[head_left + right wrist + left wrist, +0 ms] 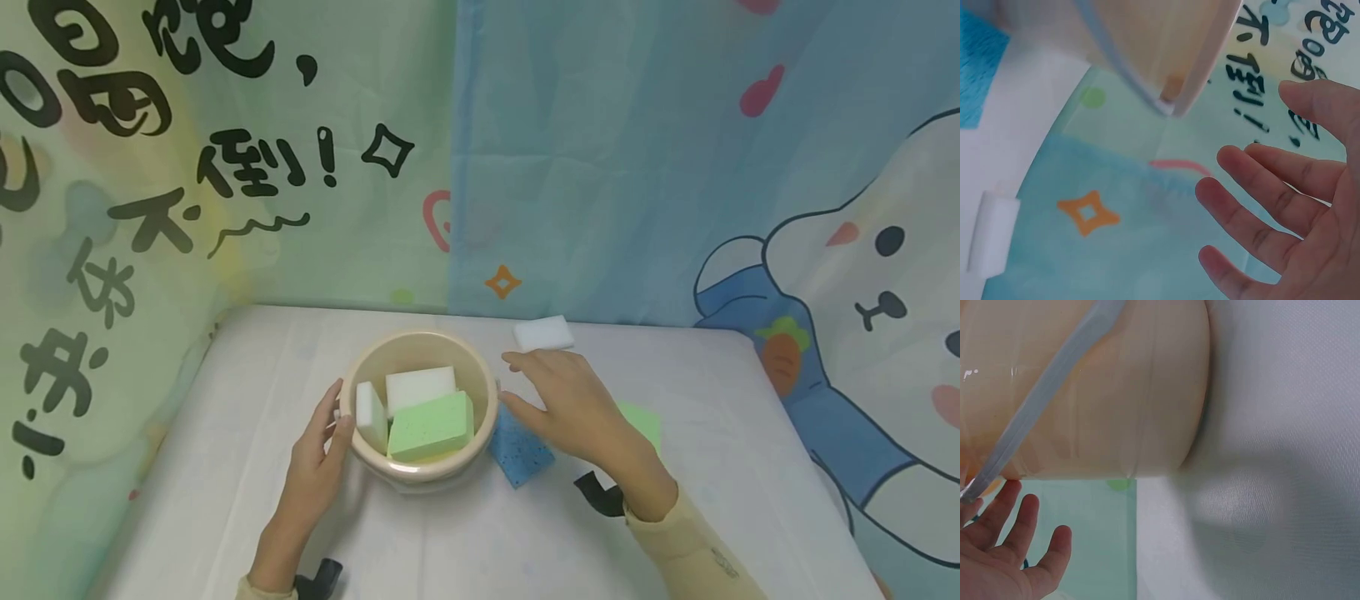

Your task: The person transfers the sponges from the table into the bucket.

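Cream, glossy and round, the bucket (pixel 1113 394) stands on our white-covered table (pixel 450 550): our left hand (pixel 318 458) touches its side, fingers loosely parted; our right hand (pixel 566 392) hovers nearby, fingers spread, empty. We judge it light, stiff, slippery, best gripped under its rim (pixel 420 472).

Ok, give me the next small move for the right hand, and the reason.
Probably lower the right hand to the blue sponge and pinch it: the hand is empty with its fingers spread, and that sponge lies on the table beside the bucket, close to the hand. The left hand is at the bucket's side, so it could steady it.
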A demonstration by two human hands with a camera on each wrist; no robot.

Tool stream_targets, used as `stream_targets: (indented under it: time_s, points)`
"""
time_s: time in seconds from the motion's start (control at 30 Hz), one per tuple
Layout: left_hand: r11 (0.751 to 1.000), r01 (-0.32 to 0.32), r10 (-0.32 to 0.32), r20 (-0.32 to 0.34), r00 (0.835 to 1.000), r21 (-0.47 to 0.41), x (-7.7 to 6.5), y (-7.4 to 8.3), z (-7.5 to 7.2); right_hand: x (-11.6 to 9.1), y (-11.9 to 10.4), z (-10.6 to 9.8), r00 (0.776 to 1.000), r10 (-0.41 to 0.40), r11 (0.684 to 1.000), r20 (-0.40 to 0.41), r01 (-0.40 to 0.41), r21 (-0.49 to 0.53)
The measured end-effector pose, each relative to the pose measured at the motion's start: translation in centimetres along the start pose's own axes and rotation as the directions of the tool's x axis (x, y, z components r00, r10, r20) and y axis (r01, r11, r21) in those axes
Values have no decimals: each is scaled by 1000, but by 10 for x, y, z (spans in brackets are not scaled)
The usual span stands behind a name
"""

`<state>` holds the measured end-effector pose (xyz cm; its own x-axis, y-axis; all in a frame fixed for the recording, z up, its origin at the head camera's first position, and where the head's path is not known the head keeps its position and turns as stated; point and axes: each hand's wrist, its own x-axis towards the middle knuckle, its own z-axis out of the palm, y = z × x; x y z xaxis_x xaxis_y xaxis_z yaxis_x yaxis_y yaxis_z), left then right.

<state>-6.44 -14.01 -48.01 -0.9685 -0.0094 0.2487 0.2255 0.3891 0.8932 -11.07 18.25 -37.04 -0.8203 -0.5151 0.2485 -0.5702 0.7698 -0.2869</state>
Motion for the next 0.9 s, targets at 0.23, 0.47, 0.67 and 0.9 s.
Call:
stream_targets:
  time_s: [0.23, 0.47, 0.67, 0.9]
  points:
    - [1000, -1, 1, 6, 1000, -8, 0, -1, 0, -19, 24, 1, 996, 76, 996, -39, -78, -41]
    - [1000, 0, 0, 8, 1000, -17, 1, -1, 0, -42, 48, 4, 988, 144, 987, -55, -147, -71]
    - [1000, 4, -4, 6, 1000, -23, 1, -1, -1, -65, 71, 9, 971, 238, 967, -27, -240, -86]
    - [1000, -12, 12, 5, 1000, -18, 1, 0, -1, -95, 98, 14, 931, 362, 929, 49, -356, -99]
